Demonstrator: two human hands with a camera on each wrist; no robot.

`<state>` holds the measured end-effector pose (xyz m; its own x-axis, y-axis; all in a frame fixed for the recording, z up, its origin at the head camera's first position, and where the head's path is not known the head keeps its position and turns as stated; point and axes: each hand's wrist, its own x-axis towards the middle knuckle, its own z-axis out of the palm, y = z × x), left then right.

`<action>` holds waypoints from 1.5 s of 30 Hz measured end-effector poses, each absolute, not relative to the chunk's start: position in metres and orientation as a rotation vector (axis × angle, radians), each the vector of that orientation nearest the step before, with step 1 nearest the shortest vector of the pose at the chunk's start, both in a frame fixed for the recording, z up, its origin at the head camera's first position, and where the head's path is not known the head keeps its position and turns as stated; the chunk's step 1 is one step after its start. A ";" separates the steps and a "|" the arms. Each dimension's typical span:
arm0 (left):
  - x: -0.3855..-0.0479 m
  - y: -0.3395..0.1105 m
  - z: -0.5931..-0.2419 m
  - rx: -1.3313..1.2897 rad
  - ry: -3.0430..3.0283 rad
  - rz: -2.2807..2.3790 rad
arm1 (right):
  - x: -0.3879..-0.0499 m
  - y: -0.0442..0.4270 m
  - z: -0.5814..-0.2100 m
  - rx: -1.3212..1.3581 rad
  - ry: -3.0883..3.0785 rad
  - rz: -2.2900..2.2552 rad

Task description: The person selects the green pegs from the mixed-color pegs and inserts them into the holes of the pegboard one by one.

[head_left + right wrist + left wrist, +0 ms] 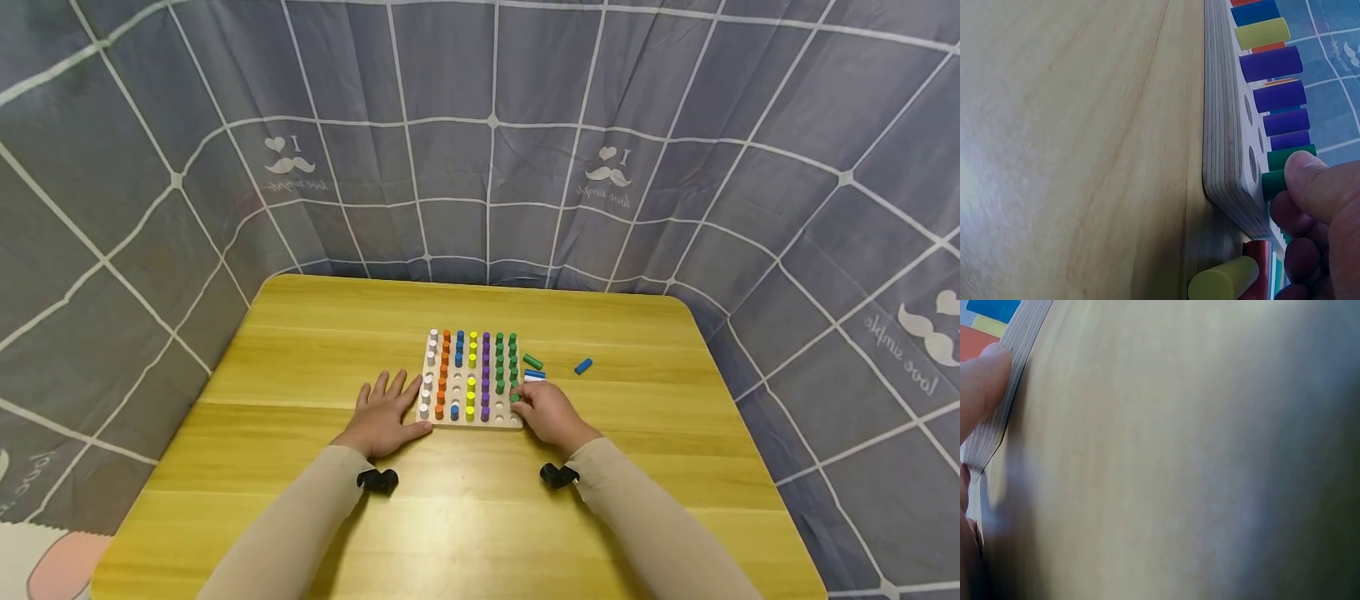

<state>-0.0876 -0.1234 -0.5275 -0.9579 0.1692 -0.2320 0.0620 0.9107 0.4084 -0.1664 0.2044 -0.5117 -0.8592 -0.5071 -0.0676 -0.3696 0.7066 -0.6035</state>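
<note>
A wooden pegboard (pixel 474 423) holds columns of white, orange, blue, yellow, purple and green pegs. My right hand (pixel 557 414) pinches a green peg (pixel 1274 185) between thumb and fingers at the board's rightmost column, near the front. Whether the peg is fully seated cannot be seen. Bare holes (pixel 499 407) show at the front of the two green columns and in the middle of the blue one. My left hand (pixel 380 418) lies spread on the table by the board's left side. Its thumb touches the board's edge (pixel 1022 359) in the left wrist view.
Right of the board lie a loose green peg (pixel 533 362), a blue peg (pixel 535 373), a white peg (pixel 534 379) and another blue peg (pixel 583 366). The right wrist view shows a yellow peg (pixel 1219 281) and a red peg (pixel 1261 259) beside the board. A curtain (pixel 450 167) surrounds the table.
</note>
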 end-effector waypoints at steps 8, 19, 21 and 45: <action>-0.085 -0.122 -0.526 0.165 2.807 0.590 | -0.164 0.204 -0.515 -0.684 2.690 -0.905; -0.087 -0.121 -0.526 0.167 2.802 0.610 | -0.163 0.206 -0.517 -0.684 2.702 -0.917; -0.088 -0.121 -0.528 0.174 2.804 0.613 | -0.164 0.206 -0.517 -0.677 2.702 -0.913; -0.086 -0.125 -0.529 0.182 2.792 0.585 | -0.201 0.272 -0.498 -0.293 2.735 -0.990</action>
<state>-0.0859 -0.1254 -0.5285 -0.9521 0.1793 -0.2475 0.0648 0.9099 0.4097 -0.2005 0.2717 -0.4984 -0.9564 -0.2585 -0.1360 -0.1116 0.7537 -0.6477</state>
